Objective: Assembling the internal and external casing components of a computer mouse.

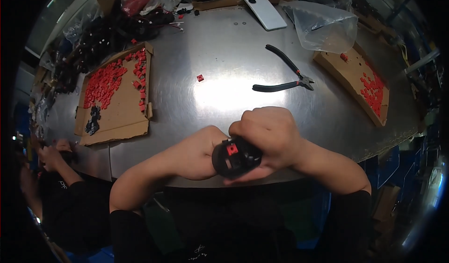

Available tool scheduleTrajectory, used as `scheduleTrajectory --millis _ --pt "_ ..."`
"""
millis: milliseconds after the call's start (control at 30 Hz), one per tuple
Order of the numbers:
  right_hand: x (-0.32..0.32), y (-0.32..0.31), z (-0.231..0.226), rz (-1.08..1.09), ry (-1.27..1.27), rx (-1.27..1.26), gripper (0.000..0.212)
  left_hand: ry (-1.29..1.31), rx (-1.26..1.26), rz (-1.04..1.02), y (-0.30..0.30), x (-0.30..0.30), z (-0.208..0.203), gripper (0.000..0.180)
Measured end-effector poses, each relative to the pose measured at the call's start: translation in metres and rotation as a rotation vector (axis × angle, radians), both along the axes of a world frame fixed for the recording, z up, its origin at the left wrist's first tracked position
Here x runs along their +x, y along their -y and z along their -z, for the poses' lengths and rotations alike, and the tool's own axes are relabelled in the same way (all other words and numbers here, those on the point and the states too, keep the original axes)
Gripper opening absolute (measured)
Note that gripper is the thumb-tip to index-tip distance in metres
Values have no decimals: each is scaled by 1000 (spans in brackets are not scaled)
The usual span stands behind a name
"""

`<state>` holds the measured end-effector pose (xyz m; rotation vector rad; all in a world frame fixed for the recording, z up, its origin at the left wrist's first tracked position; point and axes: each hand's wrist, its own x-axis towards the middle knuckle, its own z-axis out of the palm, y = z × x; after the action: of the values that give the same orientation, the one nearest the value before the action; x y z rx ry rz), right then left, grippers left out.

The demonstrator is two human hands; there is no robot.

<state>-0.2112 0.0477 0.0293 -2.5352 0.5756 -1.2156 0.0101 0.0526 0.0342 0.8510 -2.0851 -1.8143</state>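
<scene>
Nearest the camera, a black rounded part (241,161), with a red square piece (232,149) on its upper face, is held above the near edge of the surface (182,111). The grip of the left hand (199,153) and right hand (271,132) closes about it from both sides, left fingertips hidden. Uneven pressure might dislodge the red piece; a slackened hold could drop the part past the edge.
</scene>
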Motion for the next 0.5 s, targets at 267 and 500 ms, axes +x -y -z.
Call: scheduleTrajectory --millis 267,500 --pt "-4 9 -2 -99 46 -44 64 -78 -103 83 4 -1 2 20" --pt "-82 24 49 566 -74 -394 78 237 -590 95 6 11 0 42"
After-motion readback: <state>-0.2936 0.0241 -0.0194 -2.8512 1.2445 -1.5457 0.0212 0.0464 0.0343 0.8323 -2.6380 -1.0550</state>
